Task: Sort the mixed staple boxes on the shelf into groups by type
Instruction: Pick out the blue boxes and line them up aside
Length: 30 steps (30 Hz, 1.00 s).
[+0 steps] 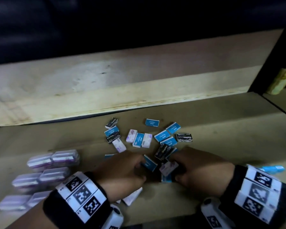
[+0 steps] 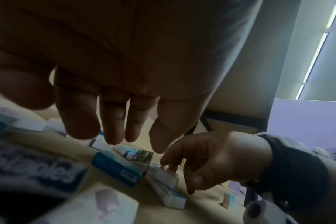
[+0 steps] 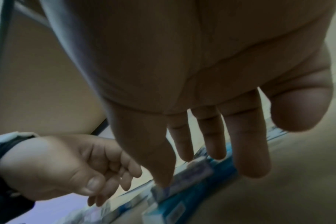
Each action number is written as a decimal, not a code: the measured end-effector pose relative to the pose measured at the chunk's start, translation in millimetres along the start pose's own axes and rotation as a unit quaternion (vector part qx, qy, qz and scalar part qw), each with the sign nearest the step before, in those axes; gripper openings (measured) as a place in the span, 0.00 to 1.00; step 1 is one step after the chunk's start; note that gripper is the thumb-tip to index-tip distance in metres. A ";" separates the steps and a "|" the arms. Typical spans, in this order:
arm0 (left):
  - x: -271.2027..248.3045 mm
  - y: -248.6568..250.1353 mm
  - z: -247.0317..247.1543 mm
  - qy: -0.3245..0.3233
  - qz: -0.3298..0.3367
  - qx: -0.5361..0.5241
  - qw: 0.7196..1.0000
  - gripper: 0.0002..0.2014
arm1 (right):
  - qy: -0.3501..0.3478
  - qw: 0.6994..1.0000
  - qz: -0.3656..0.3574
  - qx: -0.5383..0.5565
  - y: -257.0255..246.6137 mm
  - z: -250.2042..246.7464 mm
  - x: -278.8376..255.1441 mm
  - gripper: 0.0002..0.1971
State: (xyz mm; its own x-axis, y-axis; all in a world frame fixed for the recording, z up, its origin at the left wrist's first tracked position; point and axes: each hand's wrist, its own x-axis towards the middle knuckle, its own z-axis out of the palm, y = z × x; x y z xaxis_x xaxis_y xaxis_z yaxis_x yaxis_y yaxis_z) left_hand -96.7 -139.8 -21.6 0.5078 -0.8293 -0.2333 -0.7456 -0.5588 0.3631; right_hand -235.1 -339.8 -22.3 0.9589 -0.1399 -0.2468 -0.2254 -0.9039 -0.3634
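Small staple boxes lie mixed on the brown shelf (image 1: pixel 221 129): blue ones (image 1: pixel 162 135), black ones (image 1: pixel 184 138) and white-purple ones (image 1: pixel 146 140). Both hands hover low over the near end of the pile. My left hand (image 1: pixel 139 169) (image 2: pixel 82 121) hangs over a tilted blue box (image 1: pixel 149 163) (image 2: pixel 115 168) with relaxed fingers and holds nothing. My right hand (image 1: pixel 177 171) (image 3: pixel 249 144) reaches down with straight fingers. Its fingertips (image 2: pixel 169 163) touch a white-purple box (image 1: pixel 168 167) (image 2: pixel 163 175) (image 3: pixel 182 178) lying on a blue box (image 1: pixel 166 179) (image 3: pixel 182 203).
Clear plastic cases with purple contents (image 1: pixel 53 162) stand grouped at the left. A white box (image 1: pixel 132 197) lies under my left wrist, and a light-blue item (image 1: pixel 272 169) lies past my right wrist. A pale back board (image 1: pixel 106 83) and a black upright (image 1: pixel 271 63) bound the shelf. Yellowish jars (image 1: pixel 281 80) stand beyond.
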 end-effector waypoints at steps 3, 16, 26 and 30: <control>-4.3 -8.6 -0.8 -0.004 -0.013 -0.002 1.000 0.20 | -0.009 1.000 -0.003 -0.002 -5.3 2.0 7.3 0.17; -10.0 -19.9 3.0 0.015 -0.042 -0.001 0.999 0.23 | -0.027 0.995 0.061 -0.075 4.2 -16.1 -7.3 0.11; -11.1 -14.0 2.1 0.008 -0.044 -0.020 0.999 0.19 | -0.071 0.985 0.107 -0.116 10.0 -18.9 -15.3 0.20; -11.3 -16.6 3.5 0.007 -0.037 -0.029 0.999 0.21 | -0.063 0.992 0.063 -0.087 -9.2 -21.6 -6.4 0.15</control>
State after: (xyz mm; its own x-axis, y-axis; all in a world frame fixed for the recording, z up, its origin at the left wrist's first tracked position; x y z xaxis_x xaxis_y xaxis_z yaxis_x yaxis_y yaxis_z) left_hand -91.6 -121.2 -28.2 0.5674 -0.7848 -0.2492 -0.6797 -0.6172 0.3964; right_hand -235.5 -339.4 2.0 0.8935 -0.2147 -0.3943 -0.2986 -0.9400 -0.1648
